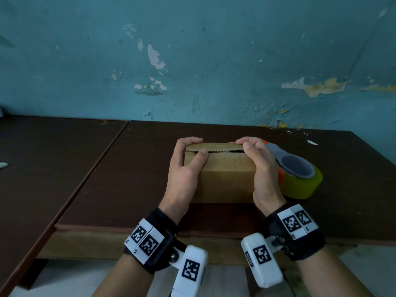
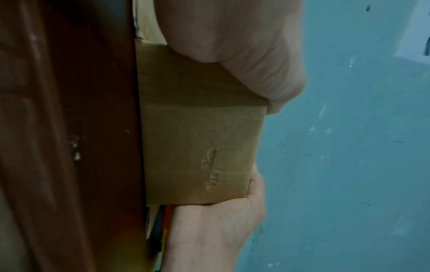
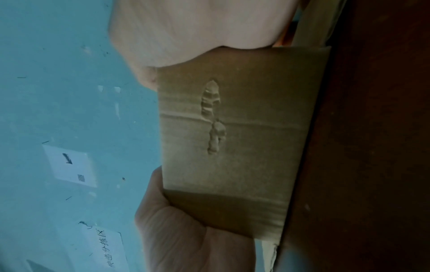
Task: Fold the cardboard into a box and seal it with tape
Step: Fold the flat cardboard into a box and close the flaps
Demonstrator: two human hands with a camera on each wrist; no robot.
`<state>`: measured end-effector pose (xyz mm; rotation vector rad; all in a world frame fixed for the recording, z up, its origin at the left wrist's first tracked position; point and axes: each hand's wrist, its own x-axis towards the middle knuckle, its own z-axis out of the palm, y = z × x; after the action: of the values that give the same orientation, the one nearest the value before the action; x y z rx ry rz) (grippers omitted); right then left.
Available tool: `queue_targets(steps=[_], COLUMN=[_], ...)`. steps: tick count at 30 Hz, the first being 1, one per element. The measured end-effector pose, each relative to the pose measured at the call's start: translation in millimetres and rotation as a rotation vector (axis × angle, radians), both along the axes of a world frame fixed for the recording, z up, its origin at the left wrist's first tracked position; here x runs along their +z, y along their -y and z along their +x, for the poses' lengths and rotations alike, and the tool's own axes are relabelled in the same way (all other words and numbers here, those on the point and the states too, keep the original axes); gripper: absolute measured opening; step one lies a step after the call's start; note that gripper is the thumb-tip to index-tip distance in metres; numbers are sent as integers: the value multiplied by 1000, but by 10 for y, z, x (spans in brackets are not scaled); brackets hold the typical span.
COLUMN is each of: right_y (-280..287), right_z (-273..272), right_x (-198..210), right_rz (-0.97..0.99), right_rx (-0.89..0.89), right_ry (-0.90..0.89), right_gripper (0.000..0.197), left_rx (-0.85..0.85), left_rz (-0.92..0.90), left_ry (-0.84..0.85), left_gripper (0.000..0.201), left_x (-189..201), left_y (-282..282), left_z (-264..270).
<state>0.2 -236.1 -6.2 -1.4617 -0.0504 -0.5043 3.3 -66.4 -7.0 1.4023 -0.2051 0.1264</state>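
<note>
Cardboard box (image 1: pixel 225 168) sits on the dark counter (image 1: pixel 128 168), near its front edge, top flaps nearly shut but a dark slit shows along the seam. Our left hand (image 1: pixel 184 170) grips the left end, thumb pressed on the seam, fingers (image 1: pixel 188 140) curled over the far flap; our right hand (image 1: pixel 261 168) clamps the right end likewise. To do this well, we'd judge: squeeze both flaps flush until the slit closes, keep one hand pinning them, then reach for the tape dispenser (image 1: pixel 297 174) just beside the box on the right. Dented front face suggests soft board, so press evenly.
</note>
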Motion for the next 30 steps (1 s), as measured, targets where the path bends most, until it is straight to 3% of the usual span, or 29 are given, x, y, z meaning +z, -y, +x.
queue_targets(steps=[6,14,18,21,25,30], right_y=[41,61,176,322,535,775], right_z=[0,5,-6,-1,-11,-69], right_x=[5,57,158,263,421,545], right_rz=[24,-4,-23,-1,-76,-312], right_rx=[26,47,90,73,19,-99], right_ry=[-50,-106,-160,-120,-78,-180], right_gripper=[15,17,44,51,36,16], left_rx=[24,15,-9,-21,-24,-25], left_rz=[66,87,85,80,75,71], left_ry=[26,-11,-39,-45,-47,-52], left_gripper=[13,23,24,25,25,24], left_x=[9,103,131,130,129,129], left_y=[2,-18,-39,-47,-52,-53], left_z=[4,-16,-30,-34,-33,-37])
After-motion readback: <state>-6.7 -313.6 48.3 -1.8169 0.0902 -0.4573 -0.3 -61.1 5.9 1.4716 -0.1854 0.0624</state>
